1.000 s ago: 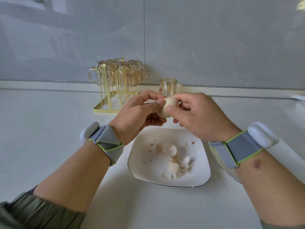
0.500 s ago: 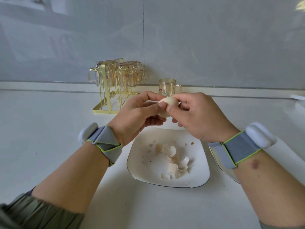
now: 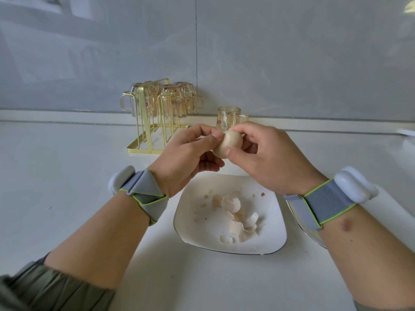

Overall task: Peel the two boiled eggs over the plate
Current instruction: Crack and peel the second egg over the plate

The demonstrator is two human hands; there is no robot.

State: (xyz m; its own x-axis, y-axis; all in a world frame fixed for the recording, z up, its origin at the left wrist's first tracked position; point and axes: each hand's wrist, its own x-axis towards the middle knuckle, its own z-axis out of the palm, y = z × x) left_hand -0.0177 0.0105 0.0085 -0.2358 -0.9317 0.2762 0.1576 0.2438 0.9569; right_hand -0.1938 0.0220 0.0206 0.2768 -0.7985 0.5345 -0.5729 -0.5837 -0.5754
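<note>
1. Both hands hold one egg (image 3: 228,143) up in the air, above the far edge of the plate (image 3: 195,230).
2. The right hand (image 3: 267,160) curls around the egg. Its thumb presses the near side and its fingers wrap the far side.
3. The left hand (image 3: 188,158) pinches at the top left of the egg, at about 10 o'clock on it. The thumb and first finger are pressed together there. I think they nip a bit of shell, but the bit is too small to see well.
4. The egg looks tan and mostly covered, so I think the peeling of this egg is only just started.
5. The plate sits on the white counter (image 3: 67,187) below the hands. A pile of broken shell (image 3: 238,217) lies in it, from the middle toward 5 o'clock. That much shell looks like one whole egg's worth, so this may be the second egg. I see no peeled egg anywhere.
6. The edge of another dish (image 3: 294,215) peeks out at 3 o'clock from the plate, mostly hidden by the right arm.
7. The next move calls for a gentle pull on the pinched shell, away from the egg, then letting it drop. The hands are a bit past the plate's far edge, so they should come closer, or bits may land on the counter.
8. The right hand must grip softly, because a hard squeeze could squash the egg.
</note>
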